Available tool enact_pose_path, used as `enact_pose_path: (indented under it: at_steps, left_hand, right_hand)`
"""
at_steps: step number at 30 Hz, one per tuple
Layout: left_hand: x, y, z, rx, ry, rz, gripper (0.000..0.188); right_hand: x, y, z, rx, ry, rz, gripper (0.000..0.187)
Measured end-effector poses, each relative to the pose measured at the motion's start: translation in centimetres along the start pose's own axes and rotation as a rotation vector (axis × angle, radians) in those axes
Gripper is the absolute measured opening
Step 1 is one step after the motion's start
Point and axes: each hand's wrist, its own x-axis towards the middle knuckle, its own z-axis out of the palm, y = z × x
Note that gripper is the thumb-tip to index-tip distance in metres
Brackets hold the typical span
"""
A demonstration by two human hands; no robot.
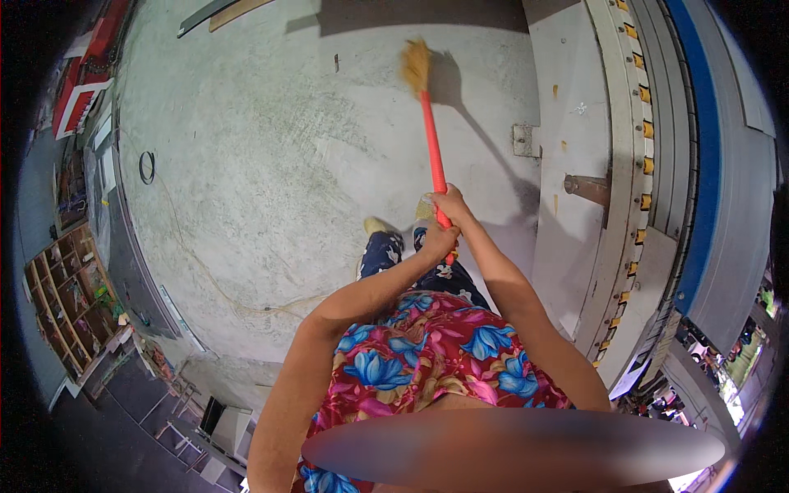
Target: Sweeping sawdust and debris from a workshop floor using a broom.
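Observation:
I hold a broom (432,140) with a long red-orange handle and tan straw bristles in both hands. My left hand (440,241) is wrapped round the handle near its end, close to my body. Farther up the handle, my right hand (449,205) is closed round it too. The bristles are on or just above the pale concrete floor (271,164), away from me; I cannot tell whether they touch. Their shadow falls to the right. My feet stand just beyond and beside my hands.
A long machine frame (629,164) with a row of yellow rollers runs along the right, beside a blue panel (707,164). A black cable loop (147,168) lies on the floor at left. A wooden rack with compartments (74,296) stands at far left. Two long strips (238,11) lie at the top.

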Motion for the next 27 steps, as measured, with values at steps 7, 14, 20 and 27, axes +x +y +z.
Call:
enact_pose_path:
  at_steps: [7, 14, 20, 27]
  left_hand:
    - [-2.7, 0.5, 0.4, 0.137, -0.202, -0.008, 0.014]
    - [1.0, -1.1, -3.8, 0.177, -0.3, -0.235, 0.018]
    - [-0.9, 1.1, -5.9, 0.009, 0.047, -0.228, 0.017]
    - [-2.1, 4.3, -3.3, 0.133, 0.072, 0.135, 0.013]
  right_hand:
    - [-6.7, -2.2, -1.4, 0.291, 0.163, -0.073, 0.01]
    - [-1.2, 2.9, 0.7, 0.311, 0.057, 0.203, 0.009]
    - [2.3, 0.9, 6.3, 0.06, -0.318, 0.087, 0.007]
    - [-1.2, -4.4, 3.1, 0.356, -0.34, -0.073, 0.023]
